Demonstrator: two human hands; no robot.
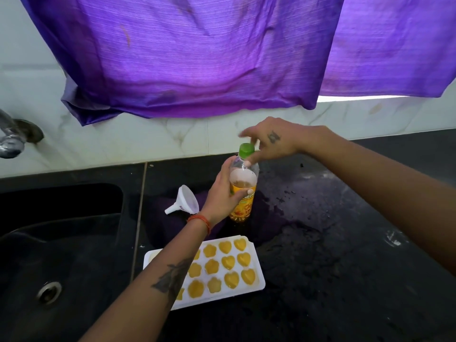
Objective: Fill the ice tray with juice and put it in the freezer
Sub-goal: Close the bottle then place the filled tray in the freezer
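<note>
A white ice tray [259,283] lies on the black counter, its heart and flower cells full of orange juice. My left forearm crosses over its left part. Behind it stands a clear juice bottle [244,201] with a yellow label, about half full. My left hand [223,193] grips the bottle's body. My right hand [269,141] reaches in from the right, its fingers pinching the green cap [246,149] on the bottle's neck.
A white funnel [185,199] lies on its side left of the bottle. A black sink [61,243] with a metal drain fills the left side, a tap [12,137] above it. The counter [333,243] right of the tray is wet. A purple cloth [185,58] hangs behind.
</note>
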